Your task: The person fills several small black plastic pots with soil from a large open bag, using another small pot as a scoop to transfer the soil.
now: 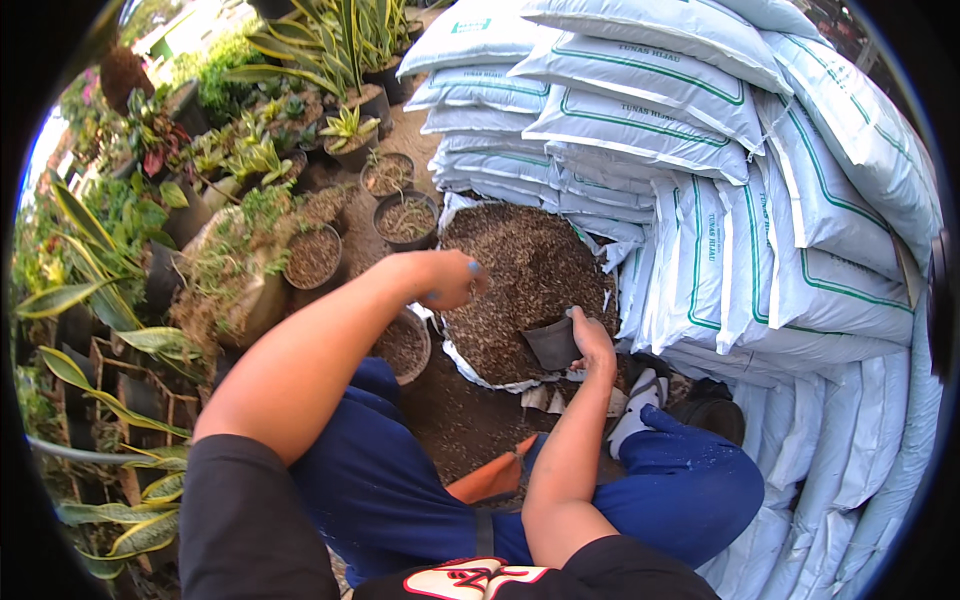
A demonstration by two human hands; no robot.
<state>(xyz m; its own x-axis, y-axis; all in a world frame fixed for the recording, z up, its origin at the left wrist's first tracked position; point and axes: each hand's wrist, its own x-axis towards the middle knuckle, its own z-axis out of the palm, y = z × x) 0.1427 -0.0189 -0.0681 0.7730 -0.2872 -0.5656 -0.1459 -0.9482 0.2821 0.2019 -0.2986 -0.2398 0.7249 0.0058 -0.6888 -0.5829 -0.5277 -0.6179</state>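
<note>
My right hand [592, 342] grips the rim of a small black plant pot [553, 345], which is tilted over the near right part of a brown soil mix [500, 245]. The mix fills an open white sack [455, 360] on the ground. Above the left side of that heap is my left hand [452, 280], apart from the pot, with its fingers curled in. A bit of blue shows on one finger. Whatever those fingers hold, if anything, is hidden.
Stacked white sacks [650, 130] with green lines wall in the back and right. Pots of soil [313, 255] and with small plants [405, 218] stand to the left, beside leafy snake plants [100, 250]. An orange object [493, 475] lies between my legs.
</note>
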